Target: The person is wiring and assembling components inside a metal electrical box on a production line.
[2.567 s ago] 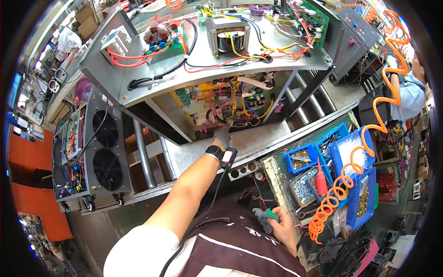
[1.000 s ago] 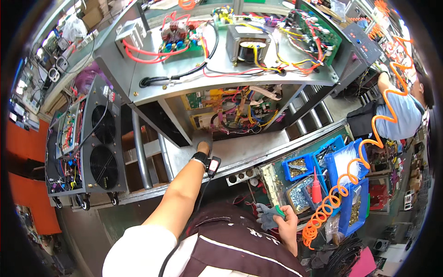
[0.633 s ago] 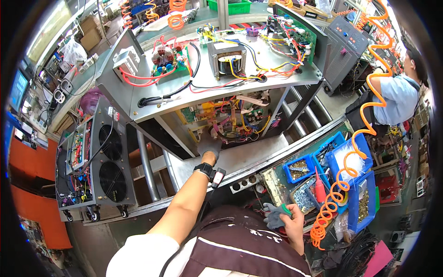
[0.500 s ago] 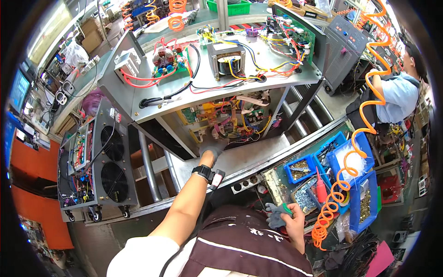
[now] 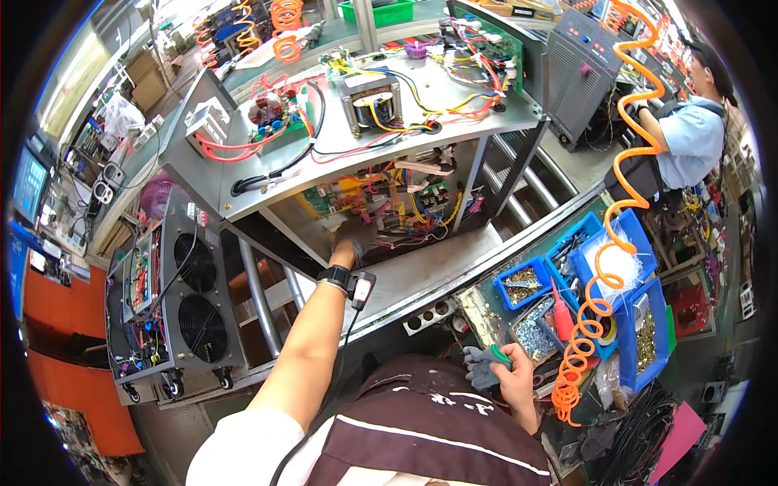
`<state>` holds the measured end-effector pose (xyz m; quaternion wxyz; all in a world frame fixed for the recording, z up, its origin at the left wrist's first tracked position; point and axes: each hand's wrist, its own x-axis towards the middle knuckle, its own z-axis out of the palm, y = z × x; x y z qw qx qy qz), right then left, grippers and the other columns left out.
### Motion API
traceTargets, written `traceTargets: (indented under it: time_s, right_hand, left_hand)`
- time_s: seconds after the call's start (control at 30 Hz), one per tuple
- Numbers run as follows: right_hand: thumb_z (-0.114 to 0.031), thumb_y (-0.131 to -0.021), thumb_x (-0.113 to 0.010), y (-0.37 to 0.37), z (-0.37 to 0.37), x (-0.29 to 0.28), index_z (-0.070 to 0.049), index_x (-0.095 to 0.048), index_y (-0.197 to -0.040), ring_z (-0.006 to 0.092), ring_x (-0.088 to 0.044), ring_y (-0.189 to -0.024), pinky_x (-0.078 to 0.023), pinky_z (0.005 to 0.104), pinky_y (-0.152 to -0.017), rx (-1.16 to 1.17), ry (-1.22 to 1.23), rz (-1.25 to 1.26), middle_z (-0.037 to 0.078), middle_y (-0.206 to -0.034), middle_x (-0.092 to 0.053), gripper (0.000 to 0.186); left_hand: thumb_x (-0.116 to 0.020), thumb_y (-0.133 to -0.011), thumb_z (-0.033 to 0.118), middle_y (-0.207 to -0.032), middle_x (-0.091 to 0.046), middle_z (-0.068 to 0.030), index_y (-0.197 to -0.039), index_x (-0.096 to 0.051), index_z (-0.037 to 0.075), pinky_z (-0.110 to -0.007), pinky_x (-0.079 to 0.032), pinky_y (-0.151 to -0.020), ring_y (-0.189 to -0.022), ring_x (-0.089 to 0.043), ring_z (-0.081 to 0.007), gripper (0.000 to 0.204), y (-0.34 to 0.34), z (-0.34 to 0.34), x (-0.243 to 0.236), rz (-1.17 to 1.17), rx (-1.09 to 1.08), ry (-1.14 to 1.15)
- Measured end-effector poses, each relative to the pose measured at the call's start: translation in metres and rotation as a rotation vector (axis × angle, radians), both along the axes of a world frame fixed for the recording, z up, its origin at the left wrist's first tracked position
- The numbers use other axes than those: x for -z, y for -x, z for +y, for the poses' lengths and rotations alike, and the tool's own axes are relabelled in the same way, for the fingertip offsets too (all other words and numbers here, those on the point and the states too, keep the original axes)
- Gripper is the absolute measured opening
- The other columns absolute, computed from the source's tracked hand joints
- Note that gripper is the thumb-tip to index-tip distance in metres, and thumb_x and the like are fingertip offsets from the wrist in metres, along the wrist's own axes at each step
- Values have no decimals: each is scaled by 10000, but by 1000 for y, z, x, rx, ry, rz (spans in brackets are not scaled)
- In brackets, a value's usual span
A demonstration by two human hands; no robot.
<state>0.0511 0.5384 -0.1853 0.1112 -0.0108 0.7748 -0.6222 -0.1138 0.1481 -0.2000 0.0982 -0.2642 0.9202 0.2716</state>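
My left hand reaches into the lower bay of a metal cabinet, close to the circuit boards and wires inside. Its fingers look grey and blurred against the dark bay, so their grip does not show. On that wrist sits a black strap with a small device. In front of my apron, my right hand is closed around the green cuff of a grey work glove. The glove's fingers hang to the left of the hand.
A transformer and wired boards stand on the cabinet's top. Left is a wheeled unit with two fans. Blue parts bins, a red bottle and a coiled orange hose lie right. A co-worker sits beyond.
The view has shifted slightly, so most things appear further left. My left hand stays inside the cabinet bay, and my right hand keeps hold of the glove.
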Motion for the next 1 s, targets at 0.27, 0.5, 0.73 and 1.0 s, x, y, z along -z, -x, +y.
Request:
traceTargets:
  time_s: [0.27,0.5,0.73,1.0]
  right_hand:
    - [-48,-714,-602,-3,-11,-14,-10,-526,-840,76,-478,-690,-395,244,-620,-37,-41,3,19,-715,-543,152]
    - [-19,-724,-594,-13,-10,-15,-10,-531,-866,74,-494,-699,-398,233,-636,-45,14,-48,11,-753,-563,156]
    - [45,-767,-569,0,-13,-17,-12,-513,-912,76,-547,-771,-438,237,-690,203,375,-91,17,-831,-588,166]
    - [-148,-694,-650,10,-85,6,-38,-523,-926,141,-537,-686,-437,304,-633,-318,-102,44,108,-750,-542,286]
  left_hand:
    - [-421,-827,560,-1004,-616,-231,-984,-648,51,-440,-455,-835,-975,-580,-385,579,0,-1,9,86,-75,-5]
    - [-481,-820,484,-1030,-619,-225,-1121,-569,64,-416,-466,-837,-981,-599,-354,525,4,-21,36,20,-120,-308]
    - [-646,-744,428,-922,-623,-210,-1079,-543,-26,-371,-458,-792,-892,-606,-337,574,-83,30,60,548,-161,-217]
    - [-491,-927,299,-729,-556,-12,-883,-590,25,-219,-429,-606,-660,-493,-75,295,-166,138,-33,-45,390,-954]
